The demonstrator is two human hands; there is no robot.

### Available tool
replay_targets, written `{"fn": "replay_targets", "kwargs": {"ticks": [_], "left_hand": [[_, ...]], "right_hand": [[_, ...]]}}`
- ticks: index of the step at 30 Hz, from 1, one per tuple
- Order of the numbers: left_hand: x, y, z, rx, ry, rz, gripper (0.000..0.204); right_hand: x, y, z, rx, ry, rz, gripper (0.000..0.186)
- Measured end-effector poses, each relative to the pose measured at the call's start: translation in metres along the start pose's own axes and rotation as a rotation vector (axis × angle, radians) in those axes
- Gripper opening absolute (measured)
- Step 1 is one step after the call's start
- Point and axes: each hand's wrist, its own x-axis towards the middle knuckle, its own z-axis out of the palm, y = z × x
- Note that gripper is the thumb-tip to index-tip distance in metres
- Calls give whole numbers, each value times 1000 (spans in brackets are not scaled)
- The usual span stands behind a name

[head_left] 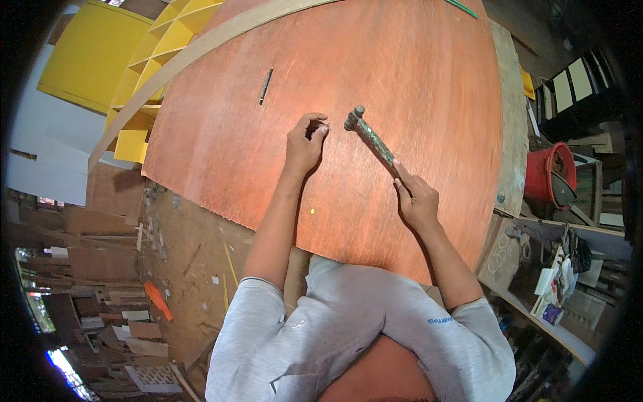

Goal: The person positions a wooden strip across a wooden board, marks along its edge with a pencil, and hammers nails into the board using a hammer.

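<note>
A large reddish-brown plywood sheet (221,147) lies in front of me. Over its middle, my left hand (305,146) is closed in a pinch, thumb against finger; whatever sits at the fingertips is too small to make out. My right hand (419,201) grips the lower handle of a worn hammer (375,143). The hammer slants up and to the left, its head a short way right of my left fingertips and apart from them. Beyond my left hand, a dark pencil (266,87) rests on the sheet.
A curved wooden strip (194,50) borders the sheet's far left side, beside yellow shelving (151,60). To the right stand a red bucket (536,175) and a cluttered ledge. A small yellow bit (312,211) lies on the plywood, and an orange object (158,300) on the floor.
</note>
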Motion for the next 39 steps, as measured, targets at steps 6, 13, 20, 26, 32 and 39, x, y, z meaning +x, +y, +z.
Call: {"fn": "replay_targets", "kwargs": {"ticks": [6,13,20,26,32,39], "left_hand": [[2,-6,-4,106,-78,159,21],[-2,-15,-2,15,-41,95,10],[0,-17,5,-131,-5,-25,15],[-2,-4,1,43,-16,8,13],[-2,-2,1,90,-7,67,11],[-5,6,1,118,-19,104,15]], "right_hand": [[-1,1,6,-13,25,48,50],[-3,-3,9,40,108,61,48],[-4,-2,8,2,61,81,47],[-4,0,9,1,93,37,48],[-5,-1,6,42,89,1,48],[-4,-3,-1,52,73,-65,49]]}}
